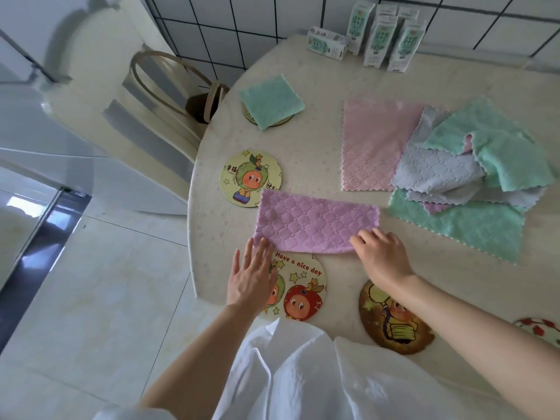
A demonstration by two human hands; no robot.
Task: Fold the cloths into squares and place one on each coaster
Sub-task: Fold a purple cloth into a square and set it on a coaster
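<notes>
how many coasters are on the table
5 coasters: one under the green cloth, one left of the purple cloth, one under the left hand, a dark one nearby, one cut off at right. The pile may hide more.

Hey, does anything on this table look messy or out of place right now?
One carton at the back lies on its side while the other cartons stand upright. The unfolded cloths on the right are a rumpled, overlapping heap.
</notes>
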